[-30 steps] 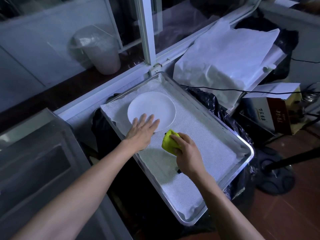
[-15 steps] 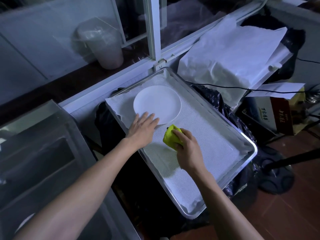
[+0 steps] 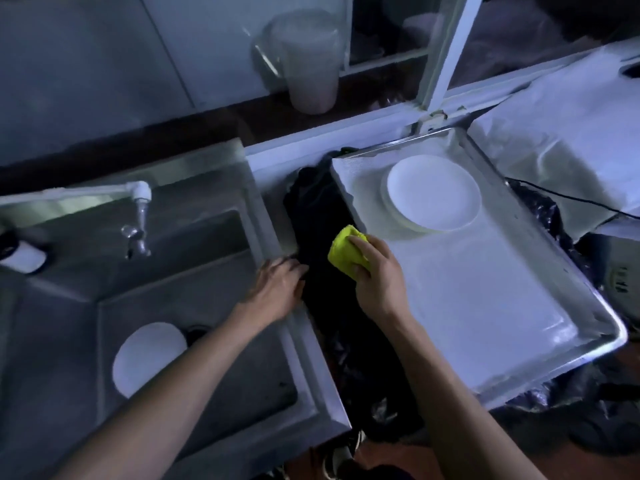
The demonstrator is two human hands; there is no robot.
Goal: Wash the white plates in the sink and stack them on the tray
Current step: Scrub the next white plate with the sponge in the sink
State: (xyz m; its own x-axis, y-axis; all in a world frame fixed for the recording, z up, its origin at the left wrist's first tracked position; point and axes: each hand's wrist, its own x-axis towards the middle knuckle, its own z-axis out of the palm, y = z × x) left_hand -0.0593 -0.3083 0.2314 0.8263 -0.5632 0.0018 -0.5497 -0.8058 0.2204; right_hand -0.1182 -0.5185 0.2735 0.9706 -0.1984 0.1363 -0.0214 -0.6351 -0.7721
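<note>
Plates: two stacked on tray (image 3: pixel 588 306), one in sink (image 3: pixel 242 358).

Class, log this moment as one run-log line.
left hand: empty, over sink rim | right hand: holds sponge | plates: on tray | plate: in sink

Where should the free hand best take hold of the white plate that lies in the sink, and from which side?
Probably at its far rim. The plate in the sink lies flat on the basin floor, its near part hidden under the forearm. The left hand is free above the sink edge, so reach down from above, thumb over the rim.
</note>
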